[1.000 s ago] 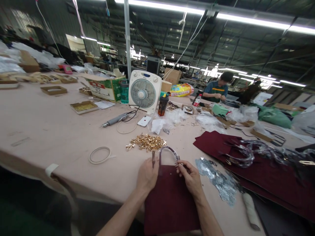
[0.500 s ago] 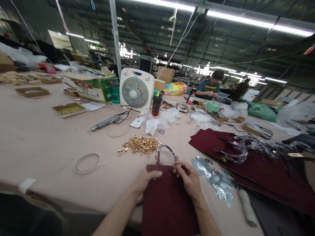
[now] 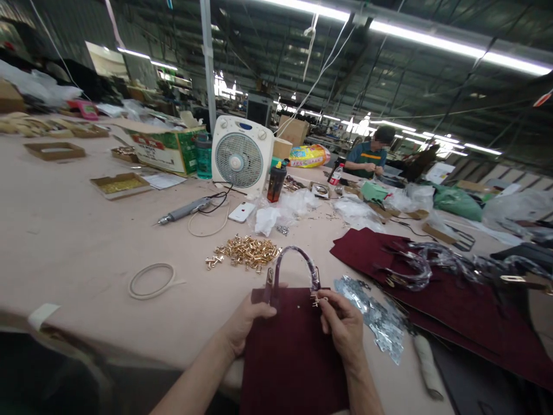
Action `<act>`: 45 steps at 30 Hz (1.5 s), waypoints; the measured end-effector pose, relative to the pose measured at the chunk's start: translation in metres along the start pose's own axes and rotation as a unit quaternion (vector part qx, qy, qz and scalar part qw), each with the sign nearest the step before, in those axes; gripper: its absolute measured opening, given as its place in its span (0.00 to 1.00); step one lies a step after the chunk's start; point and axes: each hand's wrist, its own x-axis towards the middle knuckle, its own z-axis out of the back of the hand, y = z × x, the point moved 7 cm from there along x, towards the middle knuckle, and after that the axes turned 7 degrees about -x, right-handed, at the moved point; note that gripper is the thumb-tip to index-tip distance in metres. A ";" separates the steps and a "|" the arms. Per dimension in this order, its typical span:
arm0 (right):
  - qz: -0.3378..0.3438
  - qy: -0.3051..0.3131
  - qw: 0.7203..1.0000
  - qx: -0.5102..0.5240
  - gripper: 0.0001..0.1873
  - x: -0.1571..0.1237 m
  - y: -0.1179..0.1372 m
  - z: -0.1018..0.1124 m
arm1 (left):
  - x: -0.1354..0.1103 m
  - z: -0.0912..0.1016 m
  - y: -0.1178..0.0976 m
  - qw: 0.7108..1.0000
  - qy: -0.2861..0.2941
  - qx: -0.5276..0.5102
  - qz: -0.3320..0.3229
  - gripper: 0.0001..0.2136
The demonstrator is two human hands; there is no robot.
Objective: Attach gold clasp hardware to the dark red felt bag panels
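My left hand (image 3: 242, 324) grips the upper left edge of a burgundy bag panel (image 3: 294, 357), thumb lying on the front and fingers behind it. A plastic-wrapped bag handle (image 3: 298, 251) arches above the panel's top edge. Small gold metal fitting (image 3: 315, 301) pieces show at the pinched fingertips of my right hand (image 3: 344, 324), close to the handle's right end. How many pieces it holds is too small to tell. Beyond the panel lies a heap of gold metal fittings (image 3: 248, 252). Thin silver metal plates (image 3: 380, 323) are spread to the right of my right hand.
Burgundy panels (image 3: 458, 311) with wrapped handles are stacked at right, beside a beige roll (image 3: 427, 366). A coil of tape (image 3: 151, 281) lies at left. Farther back are a corded power tool (image 3: 184, 212), a phone (image 3: 242, 211), a fan (image 3: 242, 154) and a co-worker (image 3: 369, 157).
My right hand has shifted slightly right with the gold fitting. The handle now arches wider above the panel, and its left end shows more clearly. My left hand keeps its grip.
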 end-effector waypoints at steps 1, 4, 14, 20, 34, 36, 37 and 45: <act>0.000 0.011 1.000 0.001 0.12 0.000 0.001 -0.001 | -0.001 -0.002 -0.001 1.000 0.006 0.002 0.000 0.34; 0.004 0.049 0.999 -0.010 0.11 -0.001 0.005 -0.008 | -0.003 -0.010 -0.003 1.000 0.029 0.010 0.003 0.30; 0.028 0.082 0.994 -0.070 0.11 -0.003 0.013 -0.014 | -0.001 -0.007 -0.003 0.999 0.034 0.019 0.006 0.31; 0.078 0.075 0.990 -0.085 0.11 -0.002 0.020 -0.014 | -0.002 -0.009 -0.002 0.999 0.039 0.015 0.015 0.31; 0.188 0.093 0.969 -0.130 0.10 -0.005 0.037 -0.024 | -0.002 -0.009 -0.003 0.998 0.051 0.021 0.011 0.28; 0.191 0.104 0.966 -0.140 0.11 -0.007 0.037 -0.024 | -0.002 -0.008 -0.003 0.999 0.039 0.019 0.008 0.28; 0.192 0.109 0.965 -0.145 0.11 -0.007 0.038 -0.024 | -0.002 -0.007 -0.003 0.999 0.034 0.018 0.007 0.28; 0.210 0.101 0.955 -0.182 0.11 -0.008 0.038 -0.025 | -0.001 -0.007 -0.003 0.999 0.029 0.014 0.007 0.28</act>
